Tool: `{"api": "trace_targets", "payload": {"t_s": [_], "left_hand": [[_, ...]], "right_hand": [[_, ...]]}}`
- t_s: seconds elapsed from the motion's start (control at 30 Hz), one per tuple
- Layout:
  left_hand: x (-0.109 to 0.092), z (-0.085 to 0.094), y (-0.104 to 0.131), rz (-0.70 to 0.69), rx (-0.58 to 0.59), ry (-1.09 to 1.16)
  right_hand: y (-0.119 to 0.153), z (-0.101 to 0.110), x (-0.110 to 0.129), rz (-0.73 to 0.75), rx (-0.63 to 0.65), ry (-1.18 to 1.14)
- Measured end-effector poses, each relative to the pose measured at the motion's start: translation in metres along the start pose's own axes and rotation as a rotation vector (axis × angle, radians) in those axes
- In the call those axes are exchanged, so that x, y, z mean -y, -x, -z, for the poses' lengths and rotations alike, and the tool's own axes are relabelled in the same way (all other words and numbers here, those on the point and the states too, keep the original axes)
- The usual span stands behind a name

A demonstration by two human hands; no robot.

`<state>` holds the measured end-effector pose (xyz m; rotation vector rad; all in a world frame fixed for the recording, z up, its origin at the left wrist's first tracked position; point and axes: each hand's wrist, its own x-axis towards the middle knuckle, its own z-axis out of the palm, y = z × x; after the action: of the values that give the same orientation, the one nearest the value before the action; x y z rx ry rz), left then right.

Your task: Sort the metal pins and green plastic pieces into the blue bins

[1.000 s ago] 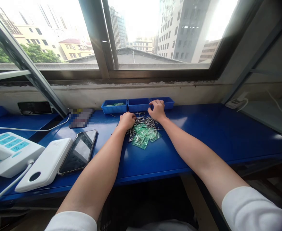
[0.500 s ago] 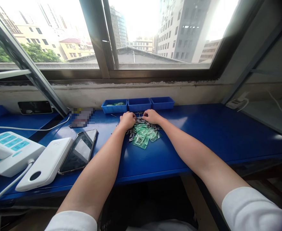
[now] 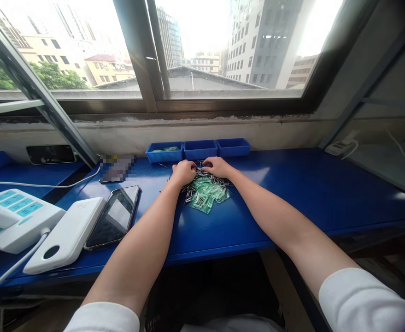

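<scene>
Small dark metal pieces, like screws or pins, lie in a loose pile (image 3: 188, 192) on the blue table (image 3: 223, 235). My left hand (image 3: 184, 173) rests at the pile's left side, its fingers curled down and their tips hidden. At the pile's right side is my right hand (image 3: 218, 168), thumb and fingers bent towards the pieces; anything between the tips is too small to make out. Green-tinted clear bags (image 3: 204, 196) with pieces inside lie on the near side of the pile.
Behind the pile stand three blue bins; the left bin (image 3: 165, 152) holds green bags. To the left lie a phone (image 3: 114, 216), a white power bank (image 3: 66, 235) and a power strip (image 3: 19, 216) with a cable. A window is behind the table.
My right hand has shifted very slightly left, and its thumb and fingers look a little further apart. My left hand has barely moved. The bags lie as before.
</scene>
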<state>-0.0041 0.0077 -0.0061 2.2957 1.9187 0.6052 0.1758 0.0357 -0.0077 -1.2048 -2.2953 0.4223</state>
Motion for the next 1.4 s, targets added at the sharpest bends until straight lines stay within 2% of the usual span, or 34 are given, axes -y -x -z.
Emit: {"api": "trace_targets", "payload": {"t_s": [0.37, 0.57, 0.73, 1.0, 1.2, 1.4], "left_hand": [[-0.0007, -0.0011, 0.0003, 0.003, 0.007, 0.000], [-0.0057, 0.0026, 0.0045, -0.082, -0.108, 0.140], [-0.0078, 0.0051, 0.0079, -0.206, -0.092, 0.281], [-0.0021, -0.0006, 0.0033, -0.216, -0.148, 0.341], [-0.0069, 0.0029, 0.0074, -0.222, -0.117, 0.374], [-0.0088, 0.0024, 0.0069, -0.218, -0.172, 0.376]], "right_hand": [[-0.0004, -0.0008, 0.0027, -0.027, 0.029, -0.041], [0.0001, -0.0005, -0.0003, 0.018, -0.047, -0.190], [-0.0022, 0.0006, -0.0028, 0.011, -0.109, -0.309], [-0.0026, 0.0026, -0.0012, -0.001, -0.150, -0.353], [-0.0020, 0.0054, 0.0036, -0.069, -0.135, -0.612], [-0.0024, 0.0071, 0.0053, -0.130, -0.176, -0.784]]}}
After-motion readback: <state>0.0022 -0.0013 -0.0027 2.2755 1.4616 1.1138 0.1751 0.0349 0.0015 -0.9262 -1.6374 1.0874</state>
